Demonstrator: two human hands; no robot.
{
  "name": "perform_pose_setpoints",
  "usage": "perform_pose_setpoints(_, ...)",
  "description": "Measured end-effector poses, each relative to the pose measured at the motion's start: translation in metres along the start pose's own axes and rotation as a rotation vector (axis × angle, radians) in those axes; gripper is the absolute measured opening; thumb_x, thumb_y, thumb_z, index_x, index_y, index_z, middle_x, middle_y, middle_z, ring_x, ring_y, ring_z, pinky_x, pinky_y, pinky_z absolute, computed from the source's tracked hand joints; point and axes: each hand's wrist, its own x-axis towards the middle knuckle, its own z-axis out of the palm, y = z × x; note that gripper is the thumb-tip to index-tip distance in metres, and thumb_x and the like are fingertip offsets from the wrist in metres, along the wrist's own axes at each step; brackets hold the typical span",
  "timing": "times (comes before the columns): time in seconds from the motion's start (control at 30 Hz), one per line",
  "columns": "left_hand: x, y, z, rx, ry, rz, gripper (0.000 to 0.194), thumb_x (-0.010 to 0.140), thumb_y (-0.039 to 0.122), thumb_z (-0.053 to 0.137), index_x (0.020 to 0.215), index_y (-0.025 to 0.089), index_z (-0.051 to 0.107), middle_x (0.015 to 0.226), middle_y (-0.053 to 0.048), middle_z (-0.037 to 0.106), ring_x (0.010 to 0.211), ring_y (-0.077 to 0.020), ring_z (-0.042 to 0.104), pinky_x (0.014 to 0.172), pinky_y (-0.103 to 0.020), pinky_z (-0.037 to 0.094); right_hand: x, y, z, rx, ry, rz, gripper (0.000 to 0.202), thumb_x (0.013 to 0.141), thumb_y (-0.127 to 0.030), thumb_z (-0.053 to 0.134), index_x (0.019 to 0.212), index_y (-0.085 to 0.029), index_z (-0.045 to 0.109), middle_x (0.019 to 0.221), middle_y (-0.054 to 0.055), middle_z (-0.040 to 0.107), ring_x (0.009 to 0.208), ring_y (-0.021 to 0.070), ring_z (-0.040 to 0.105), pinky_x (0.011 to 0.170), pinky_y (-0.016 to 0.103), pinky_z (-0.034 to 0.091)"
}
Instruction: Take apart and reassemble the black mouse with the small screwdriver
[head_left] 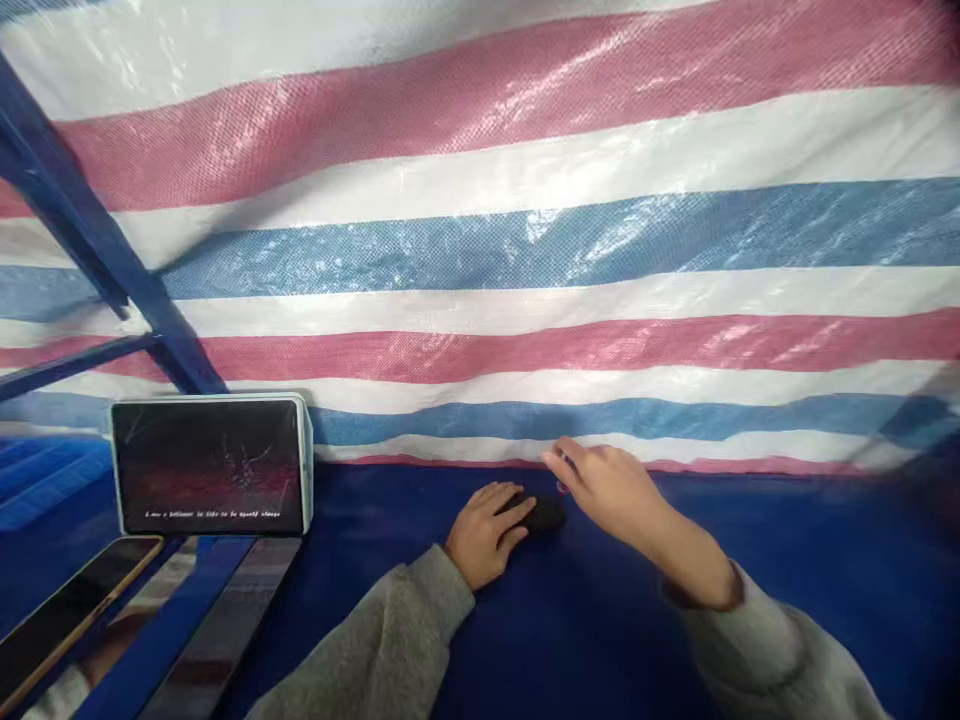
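Observation:
A small black rounded object (546,513) lies on the dark blue surface, its exact kind unclear. From its left side my left hand (489,530) grips it, fingers laid over its edge. Just above and to the right, my right hand (611,490) is raised with thumb and forefinger pinched together. A tiny pinkish bit (562,487) shows below those fingertips; it is too small to name. Grey sleeves cover both forearms.
At left a phone (210,467) in a pale case stands propped, playing a video. Another phone (82,600) lies before it, beside a dark glossy strip (225,620). Behind hangs a striped plastic sheet (525,250). A blue metal frame (112,220) slants at upper left.

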Motion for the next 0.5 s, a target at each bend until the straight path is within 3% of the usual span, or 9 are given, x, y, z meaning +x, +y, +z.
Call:
perform_pose_setpoints(0.13,-0.0017,-0.0005,0.0002,0.001,0.001,-0.010,0.037,0.099,0.036,0.041,0.131,0.024,0.055,0.131,-0.008,0.057,0.123,-0.0245,0.053,0.106,-0.049,0.043,-0.0014,0.0022,0.0039,0.058,0.023,-0.071,0.030,0.096,-0.029,0.032,0.112,-0.020,0.056,0.091,0.006,0.072,0.073,0.0210,0.067,0.060,0.029,0.033)
perform_pose_setpoints(0.23,-0.0019,-0.0003,-0.0003,-0.003,0.001,-0.008,0.037,0.099,0.036,0.042,0.131,0.024,0.055,0.131,-0.008,0.057,0.124,-0.0245,0.052,0.106,-0.049,0.042,-0.0013,0.0022,0.0046,0.065,0.003,-0.041,0.035,0.098,-0.038,0.030,0.109,-0.021,0.058,0.075,0.004,0.071,0.069,0.0214,0.066,0.059,0.029,0.033)
perform_pose_setpoints(0.37,-0.0023,-0.0006,-0.0001,-0.010,0.003,-0.005,0.037,0.098,0.035,0.043,0.132,0.024,0.054,0.132,-0.008,0.057,0.125,-0.0240,0.051,0.107,-0.048,0.042,-0.0011,0.0025,0.0041,0.063,0.045,-0.074,0.031,0.096,-0.028,0.033,0.115,-0.020,0.056,0.093,0.006,0.071,0.071,0.0201,0.066,0.059,0.029,0.034)
perform_pose_setpoints(0.5,-0.0030,-0.0014,-0.0001,-0.012,0.000,-0.002,0.037,0.098,0.034,0.043,0.132,0.025,0.054,0.132,-0.008,0.057,0.125,-0.0241,0.051,0.107,-0.048,0.042,-0.0012,0.0030,0.0045,0.057,0.010,-0.042,0.035,0.098,-0.037,0.031,0.111,-0.021,0.058,0.074,0.004,0.070,0.069,0.0219,0.067,0.059,0.029,0.034)
